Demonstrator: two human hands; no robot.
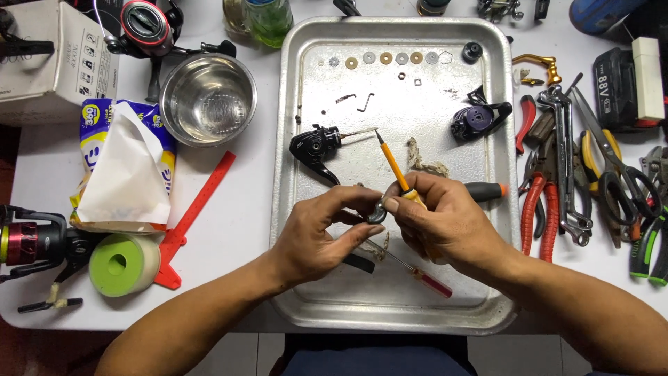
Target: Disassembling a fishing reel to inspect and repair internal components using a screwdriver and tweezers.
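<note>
Over the metal tray point(306, 83), my left hand point(316, 233) pinches a small dark grey part point(378, 211) between thumb and fingers. My right hand point(442, 223) touches the same part with its thumb and holds a thin yellow-shafted tool point(391, 163), tip pointing up and away. A black reel body point(316, 147) with a shaft lies just beyond my left hand. A purple and black reel piece point(476, 118) sits at the tray's right. A row of small washers point(386, 58) lines the tray's far edge. A red-handled screwdriver point(428, 280) lies under my hands.
Pliers, wrenches and scissors point(577, 174) crowd the table right of the tray. A steel bowl point(209, 99), tissue pack point(125, 163), green tape roll point(124, 264), red strip point(195, 209) and fishing reels point(35, 244) lie to the left. A cardboard box point(56, 59) sits far left.
</note>
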